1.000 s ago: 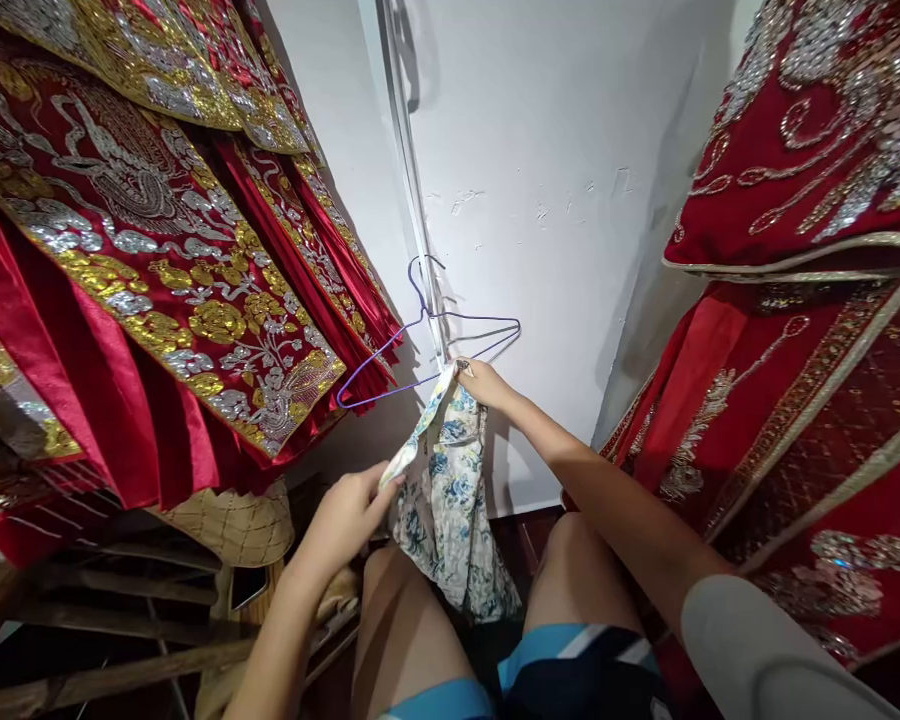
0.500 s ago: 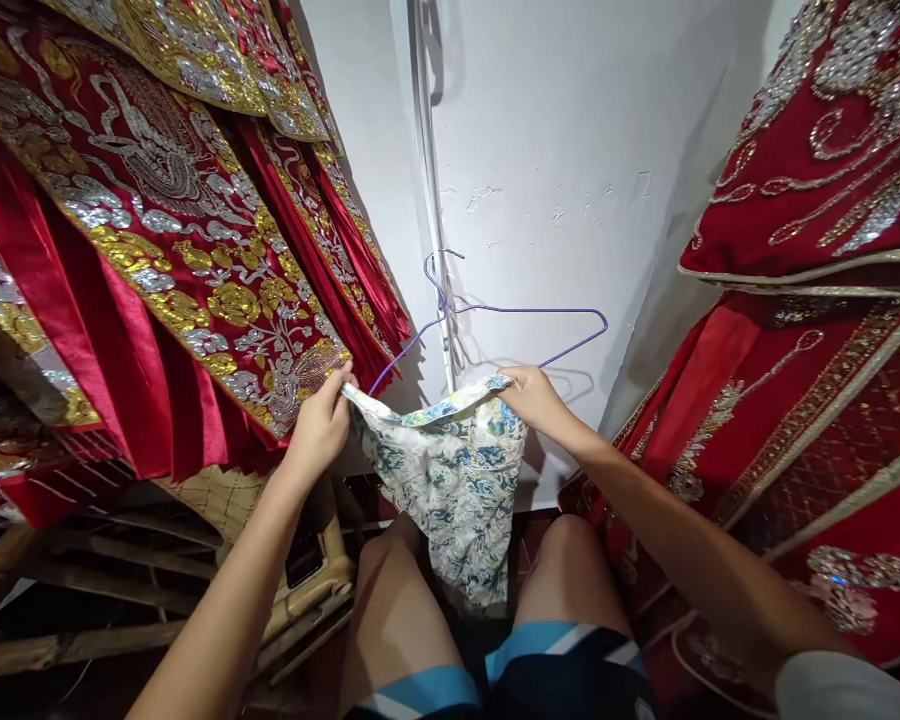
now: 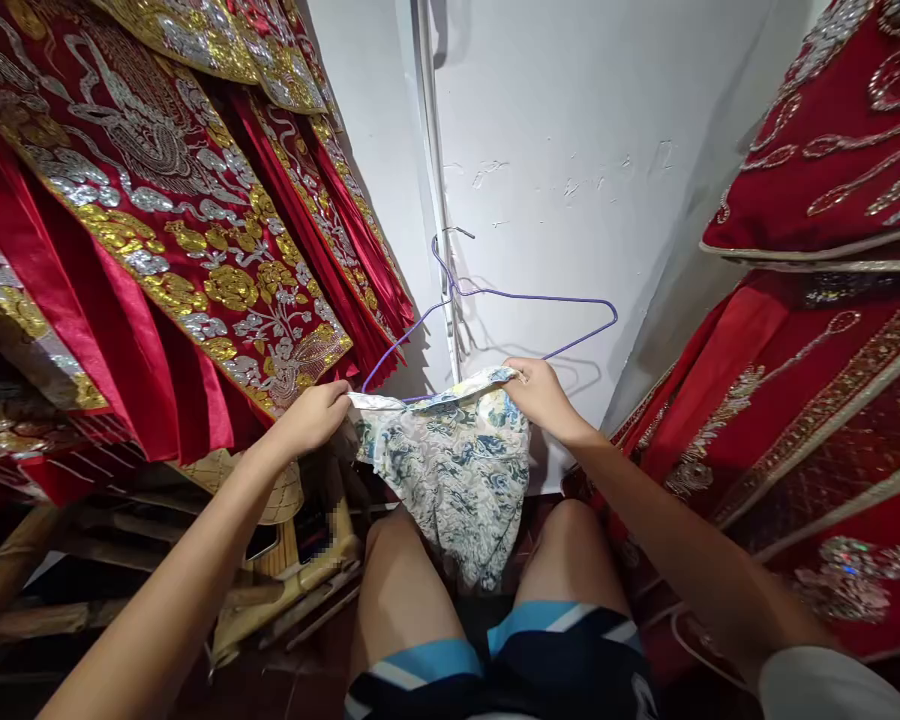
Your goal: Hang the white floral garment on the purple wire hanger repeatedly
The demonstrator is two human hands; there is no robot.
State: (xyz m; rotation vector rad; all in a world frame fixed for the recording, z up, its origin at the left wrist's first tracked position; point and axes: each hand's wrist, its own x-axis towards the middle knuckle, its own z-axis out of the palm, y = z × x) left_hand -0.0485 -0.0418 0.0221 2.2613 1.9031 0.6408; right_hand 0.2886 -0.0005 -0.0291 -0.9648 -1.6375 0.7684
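Observation:
A white garment with a blue and yellow floral print (image 3: 450, 470) hangs down between my two hands, over my knees. Pinched at the left end of its top edge is my left hand (image 3: 316, 415), fingers closed on the cloth. My right hand (image 3: 538, 395) grips the other end of that edge, thumb and fingers pressed together. A purple wire hanger (image 3: 532, 296) shows behind the garment, its hook up by a white pole; its lower bar is mostly hidden by the cloth and my hands.
Red costumes with gold and silver sequins (image 3: 232, 285) hang at left. More red beaded costumes (image 3: 817, 400) fill the right side. Bamboo furniture (image 3: 150, 560) stands at lower left. Ahead are a white wall (image 3: 547, 130) and a white pole (image 3: 429, 130).
My left hand has moved slightly left and down, drawing the garment's top edge wider and straighter. The view has shifted a little, and the hanger appears slightly further right.

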